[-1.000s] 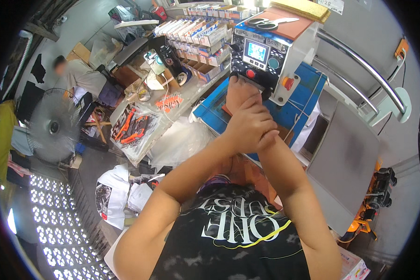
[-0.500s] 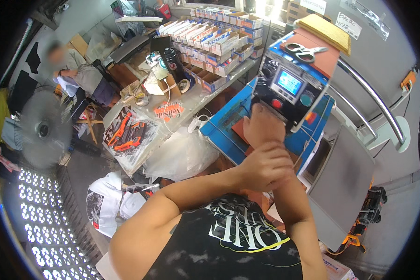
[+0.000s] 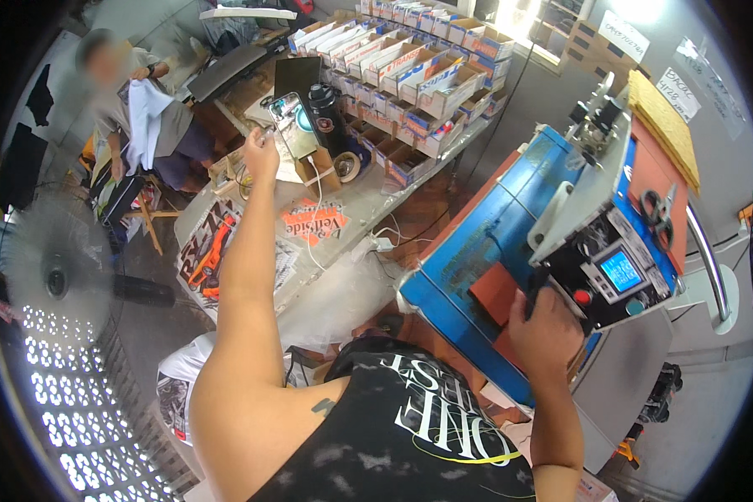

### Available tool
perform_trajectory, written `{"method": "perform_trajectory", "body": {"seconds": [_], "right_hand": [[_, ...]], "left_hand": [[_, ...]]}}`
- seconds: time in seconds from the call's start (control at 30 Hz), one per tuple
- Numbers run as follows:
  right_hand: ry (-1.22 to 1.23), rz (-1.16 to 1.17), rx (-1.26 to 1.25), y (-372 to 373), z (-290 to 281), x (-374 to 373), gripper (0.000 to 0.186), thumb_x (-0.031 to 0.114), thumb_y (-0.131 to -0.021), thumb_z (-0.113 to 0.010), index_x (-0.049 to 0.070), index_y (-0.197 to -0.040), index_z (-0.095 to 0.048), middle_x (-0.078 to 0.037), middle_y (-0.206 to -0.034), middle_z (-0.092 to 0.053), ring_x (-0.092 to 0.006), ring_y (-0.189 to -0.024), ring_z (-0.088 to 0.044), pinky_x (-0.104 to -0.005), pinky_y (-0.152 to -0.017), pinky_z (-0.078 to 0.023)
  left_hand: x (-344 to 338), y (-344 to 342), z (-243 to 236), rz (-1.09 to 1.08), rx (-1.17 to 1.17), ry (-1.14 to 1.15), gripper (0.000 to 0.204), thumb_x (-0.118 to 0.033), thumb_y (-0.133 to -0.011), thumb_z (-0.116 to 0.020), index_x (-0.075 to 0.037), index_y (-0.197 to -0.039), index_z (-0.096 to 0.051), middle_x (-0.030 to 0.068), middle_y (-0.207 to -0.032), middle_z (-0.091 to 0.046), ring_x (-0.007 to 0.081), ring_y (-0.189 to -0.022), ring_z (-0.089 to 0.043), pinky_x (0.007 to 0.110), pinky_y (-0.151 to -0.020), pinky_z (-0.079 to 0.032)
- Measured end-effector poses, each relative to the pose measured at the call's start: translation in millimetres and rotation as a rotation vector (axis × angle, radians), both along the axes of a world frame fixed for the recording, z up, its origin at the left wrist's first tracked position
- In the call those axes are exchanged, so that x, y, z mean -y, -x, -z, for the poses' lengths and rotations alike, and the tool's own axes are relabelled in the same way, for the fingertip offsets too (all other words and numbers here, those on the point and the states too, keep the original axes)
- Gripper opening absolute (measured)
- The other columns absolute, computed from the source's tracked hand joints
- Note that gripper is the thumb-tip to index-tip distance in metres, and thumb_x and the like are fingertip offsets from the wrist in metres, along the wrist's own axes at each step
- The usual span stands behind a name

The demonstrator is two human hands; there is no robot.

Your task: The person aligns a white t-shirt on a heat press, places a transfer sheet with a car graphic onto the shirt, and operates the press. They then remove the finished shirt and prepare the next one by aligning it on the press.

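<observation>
- Grip of the right hand [image 3: 548, 328]: closed around the dark handle [image 3: 537, 284] of the press head [image 3: 602, 268], at the right edge of the blue stand [image 3: 452, 276].
- Left hand [image 3: 262, 152]: fingers bunched beside the phone [image 3: 291, 125]; cannot tell whether they hold it.
- Phone: propped near the left edge of the bench [image 3: 368, 194], beside a black bottle [image 3: 324, 115].

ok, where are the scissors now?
Head view, right side: the scissors lie on the reddish sheet atop the heat press, above and right of its lit screen.
</observation>
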State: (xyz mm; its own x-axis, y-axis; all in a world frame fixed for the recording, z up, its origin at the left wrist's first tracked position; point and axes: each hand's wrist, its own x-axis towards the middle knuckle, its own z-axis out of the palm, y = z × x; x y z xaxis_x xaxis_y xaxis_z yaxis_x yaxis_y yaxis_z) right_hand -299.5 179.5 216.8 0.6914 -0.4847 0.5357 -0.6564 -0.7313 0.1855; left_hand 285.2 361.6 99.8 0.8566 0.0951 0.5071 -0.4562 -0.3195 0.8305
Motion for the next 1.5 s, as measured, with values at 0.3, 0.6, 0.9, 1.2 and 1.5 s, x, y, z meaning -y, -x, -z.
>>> {"method": "perform_trajectory", "body": {"seconds": [0.3,0.6,0.9,1.2,1.5], "right_hand": [[0.025,0.034,-0.013,1,-1,-3,0.028,0.027,-0.087,-0.076,0.01,-0.081,-0.055,-0.009,-0.067,-0.061,-0.0308,-0.053,-0.062,-0.0413,-0.048,-0.05],[-0.015,-0.001,-0.019,12,2,4,0.025,0.023,-0.083,-0.079,0.011,-0.08,-0.057,-0.007,-0.067,-0.062,-0.0298,-0.054,-0.063,-0.0399,-0.049,-0.05],[-0.02,-0.055,-0.018,37,11,17,0.03,0.032,-0.088,-0.073,0.006,-0.082,-0.059,-0.011,-0.068,-0.059,-0.0346,-0.055,-0.061,-0.0436,-0.05,-0.049],[0.03,0.007,0.053,62,26,22,0.044,0.038,-0.092,-0.067,0.009,-0.064,-0.048,-0.012,-0.057,-0.049,-0.0345,-0.047,-0.05,-0.0441,-0.045,-0.039],[-0.059,0.731,0.009,100,44,30,0.043,0.04,-0.097,-0.062,0.001,-0.08,-0.07,-0.02,-0.079,-0.069,-0.042,-0.074,-0.065,-0.0478,-0.069,-0.05]], "left_hand": [[28,-70,11,0.038,-0.142,-0.021,0.044,-0.035,-0.095,-0.071,0.004,-0.114,-0.072,0.0168,-0.104,-0.076,0.0249,-0.097,-0.072,0.036,-0.089,-0.052],[27,-70,23,0.123,-0.104,-0.006,0.04,-0.024,-0.088,-0.08,0.005,-0.113,-0.069,0.0129,-0.099,-0.076,0.0206,-0.09,-0.071,0.035,-0.085,-0.054],[20,-36,39,0.13,-0.014,0.195,0.054,-0.017,-0.088,-0.078,0.002,-0.134,-0.055,0.02,-0.139,-0.056,0.0266,-0.12,-0.061,0.038,-0.103,-0.048],[94,132,95,0.921,0.018,-0.244,0.009,-0.009,-0.095,-0.065,-0.001,-0.094,-0.07,0.0113,-0.094,-0.069,0.0231,-0.088,-0.066,0.034,-0.08,-0.051],[160,183,136,1.205,0.187,-0.45,0.011,-0.013,-0.088,-0.07,-0.003,-0.09,-0.068,0.013,-0.092,-0.065,0.0332,-0.09,-0.062,0.043,-0.081,-0.049]]}}
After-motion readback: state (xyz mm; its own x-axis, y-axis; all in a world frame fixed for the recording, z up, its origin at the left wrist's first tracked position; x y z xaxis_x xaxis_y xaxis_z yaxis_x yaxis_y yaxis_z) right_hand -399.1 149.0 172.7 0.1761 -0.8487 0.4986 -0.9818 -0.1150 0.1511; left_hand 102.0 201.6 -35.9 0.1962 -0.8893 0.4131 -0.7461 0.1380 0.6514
